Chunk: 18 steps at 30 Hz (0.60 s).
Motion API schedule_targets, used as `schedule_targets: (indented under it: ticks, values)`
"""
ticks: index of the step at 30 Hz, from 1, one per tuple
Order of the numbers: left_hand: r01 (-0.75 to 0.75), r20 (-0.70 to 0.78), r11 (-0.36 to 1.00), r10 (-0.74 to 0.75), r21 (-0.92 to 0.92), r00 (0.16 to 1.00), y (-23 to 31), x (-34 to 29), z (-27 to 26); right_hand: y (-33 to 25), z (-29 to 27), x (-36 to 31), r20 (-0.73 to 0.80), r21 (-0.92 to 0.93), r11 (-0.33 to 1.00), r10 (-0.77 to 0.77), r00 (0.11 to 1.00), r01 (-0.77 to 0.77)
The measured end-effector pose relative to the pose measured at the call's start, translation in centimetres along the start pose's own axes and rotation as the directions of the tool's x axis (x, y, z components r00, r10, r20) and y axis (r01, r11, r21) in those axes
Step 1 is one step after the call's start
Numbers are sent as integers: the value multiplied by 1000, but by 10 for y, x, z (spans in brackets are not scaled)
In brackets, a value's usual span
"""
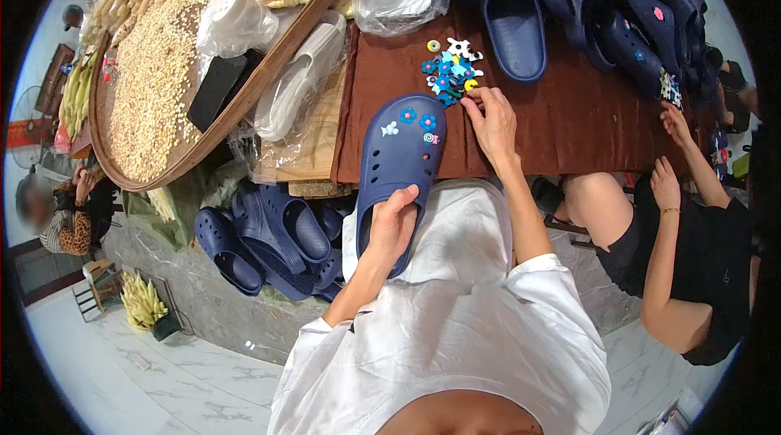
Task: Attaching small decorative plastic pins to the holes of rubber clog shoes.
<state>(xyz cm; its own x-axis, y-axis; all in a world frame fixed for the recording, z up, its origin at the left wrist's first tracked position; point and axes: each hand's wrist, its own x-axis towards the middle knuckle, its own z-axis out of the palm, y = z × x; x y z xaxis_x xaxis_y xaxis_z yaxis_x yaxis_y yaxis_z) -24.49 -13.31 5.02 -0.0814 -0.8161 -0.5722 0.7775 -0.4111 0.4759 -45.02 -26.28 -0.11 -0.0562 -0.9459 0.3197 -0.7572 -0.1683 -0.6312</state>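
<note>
My left hand [394,227] grips a navy blue clog [404,142] by its heel end, with the thumb inside the opening. Its toe points away from me, and a few charms are fixed in its holes: blue flowers, a pale mouse-head shape and a white swirl. Just beyond the toe lies a small pile of shoe charms [446,70] in blue, white, yellow and black. My right hand [495,127] rests at the near right edge of this pile, thumb and fingers curled together by a yellow charm [470,85]. Whether anything is between those fingertips is too small to tell.
Several navy clogs [514,32] crowd the back and right of the brown-covered table [561,138]; more [285,227] lie below on the left. A large round tray [268,61] holds corn kernels. On the right, another person's hands [671,158] reach toward charms.
</note>
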Motion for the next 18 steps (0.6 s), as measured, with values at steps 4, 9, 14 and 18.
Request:
schedule_targets:
  ticks: [4,9,14,18]
  values:
    - [-19,-14,1000,18,-6,1000,-1,5,-2,-24,-20,-11,50,229,970,67,996,-77]
    - [-84,1,996,84,29,996,2,6,14,-66,-42,-42,222,466,861,108,969,-203]
    - [-99,22,989,98,113,995,6,4,20,-75,-29,-56,458,730,496,157,875,-471]
    - [-141,25,981,138,132,990,6,0,22,-81,-32,-52,519,700,506,125,846,-504]
